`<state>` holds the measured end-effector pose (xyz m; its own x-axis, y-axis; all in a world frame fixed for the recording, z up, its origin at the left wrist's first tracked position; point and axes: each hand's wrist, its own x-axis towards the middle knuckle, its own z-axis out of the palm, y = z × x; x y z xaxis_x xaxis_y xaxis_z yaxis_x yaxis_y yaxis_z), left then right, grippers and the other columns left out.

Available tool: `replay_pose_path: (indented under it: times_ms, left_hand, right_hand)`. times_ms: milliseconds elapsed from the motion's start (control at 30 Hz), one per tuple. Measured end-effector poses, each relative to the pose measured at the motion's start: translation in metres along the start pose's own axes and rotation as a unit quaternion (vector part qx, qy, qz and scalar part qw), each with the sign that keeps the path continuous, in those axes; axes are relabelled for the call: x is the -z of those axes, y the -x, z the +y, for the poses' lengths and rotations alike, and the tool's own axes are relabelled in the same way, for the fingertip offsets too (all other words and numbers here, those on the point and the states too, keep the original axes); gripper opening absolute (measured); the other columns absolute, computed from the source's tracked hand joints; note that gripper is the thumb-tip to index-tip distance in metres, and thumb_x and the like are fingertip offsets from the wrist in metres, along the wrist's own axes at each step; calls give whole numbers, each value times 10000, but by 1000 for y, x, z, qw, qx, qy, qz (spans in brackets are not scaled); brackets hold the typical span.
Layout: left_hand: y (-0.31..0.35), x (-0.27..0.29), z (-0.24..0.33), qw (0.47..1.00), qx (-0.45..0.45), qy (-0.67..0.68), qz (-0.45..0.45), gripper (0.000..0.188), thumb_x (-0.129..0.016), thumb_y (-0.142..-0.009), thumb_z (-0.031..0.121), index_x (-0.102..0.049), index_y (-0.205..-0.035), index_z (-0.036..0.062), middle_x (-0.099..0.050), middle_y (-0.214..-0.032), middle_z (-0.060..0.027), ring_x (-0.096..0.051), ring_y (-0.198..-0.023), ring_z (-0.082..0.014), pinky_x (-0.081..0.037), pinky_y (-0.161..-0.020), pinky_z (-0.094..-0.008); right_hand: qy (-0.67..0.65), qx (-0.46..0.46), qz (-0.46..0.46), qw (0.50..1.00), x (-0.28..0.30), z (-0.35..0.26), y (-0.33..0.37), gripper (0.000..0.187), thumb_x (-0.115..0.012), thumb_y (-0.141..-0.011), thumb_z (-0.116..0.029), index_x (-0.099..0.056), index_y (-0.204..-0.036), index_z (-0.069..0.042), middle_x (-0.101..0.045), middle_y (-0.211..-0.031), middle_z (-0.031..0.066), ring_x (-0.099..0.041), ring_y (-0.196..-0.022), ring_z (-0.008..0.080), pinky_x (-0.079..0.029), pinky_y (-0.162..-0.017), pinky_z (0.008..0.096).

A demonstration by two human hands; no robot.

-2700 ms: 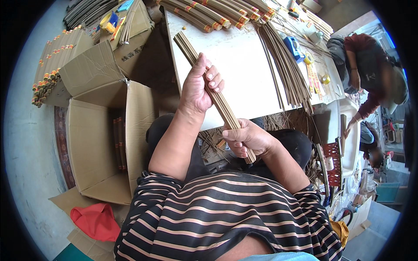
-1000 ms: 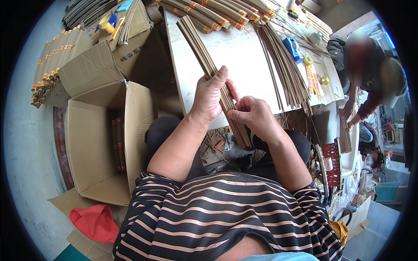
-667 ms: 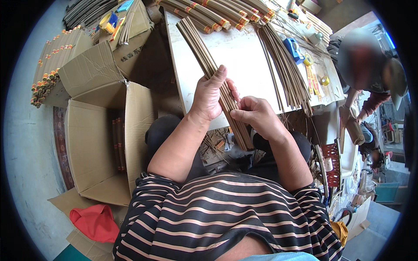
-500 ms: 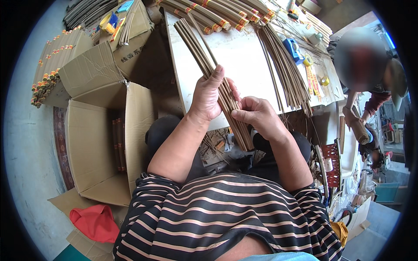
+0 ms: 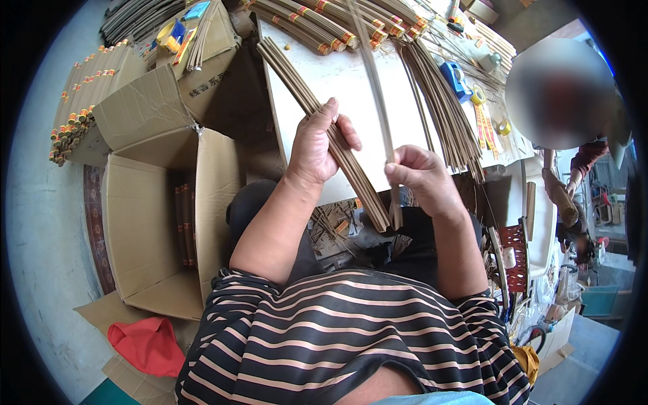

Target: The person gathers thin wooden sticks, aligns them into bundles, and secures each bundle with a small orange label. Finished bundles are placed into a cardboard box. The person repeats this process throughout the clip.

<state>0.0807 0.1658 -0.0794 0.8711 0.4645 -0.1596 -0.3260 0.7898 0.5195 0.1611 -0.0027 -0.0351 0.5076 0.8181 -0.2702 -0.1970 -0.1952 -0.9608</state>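
Observation:
A slim bundle of brown incense sticks (image 5: 356,174) slants across my left hand (image 5: 316,144), whose fingers are wrapped round it. My right hand (image 5: 420,177), to the right of the bundle, pinches a single incense stick (image 5: 382,101) between thumb and fingertips. That stick stands apart from the bundle and is blurred by motion. Both hands are over the near edge of the white table (image 5: 351,77). On the table, to the right, lies a loose row of incense sticks (image 5: 445,111).
Banded incense bundles (image 5: 337,27) lie along the table's far side. A blue tape dispenser (image 5: 455,79) and yellow tape roll (image 5: 478,93) sit at the right. An open cardboard box (image 5: 148,229) stands left, stacked bundles (image 5: 91,88) behind it. Another person (image 5: 567,182) holds a bundle at right.
My right hand has moved right, drawing one stick away from the bundle. My left hand still grips the rest, shifted slightly left. The other person's hands have shifted a little.

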Motion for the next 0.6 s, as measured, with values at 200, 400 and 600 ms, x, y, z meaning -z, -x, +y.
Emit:
replay_pose_path:
  times_ms: [200, 400, 600]
  left_hand:
    - [-5, 6, 2, 995, 29, 89, -43, 291, -576, -886, 303, -477, -666, 141, -405, -535, 39, -383, -414, -65, -319, -377, -209]
    - [-6, 5, 1, 990, 53, 119, -63, 292, -563, -893, 310, -494, -662, 146, -389, -521, 49, -361, -396, -59, -297, -366, -208]
    - [-5, 3, 0, 994, 49, 83, -55, 313, -554, -899, 307, -457, -649, 144, -379, -523, 50, -357, -399, -57, -295, -372, -207]
  right_hand:
    - [223, -59, 132, 964, 41, 15, -11, 168, -660, -805, -139, -610, -827, 20, -574, -671, 23, -515, -610, 91, -434, -568, 245]
    - [406, -80, 200, 888, 69, 36, -36, 217, -666, -752, -183, -637, -774, 30, -619, -658, 116, -598, -620, 201, -469, -586, 330]
    - [627, 68, 263, 730, 44, 24, -36, 319, -604, -849, -283, -601, -984, 6, -606, -995, 164, -590, -923, 281, -478, -796, 395]
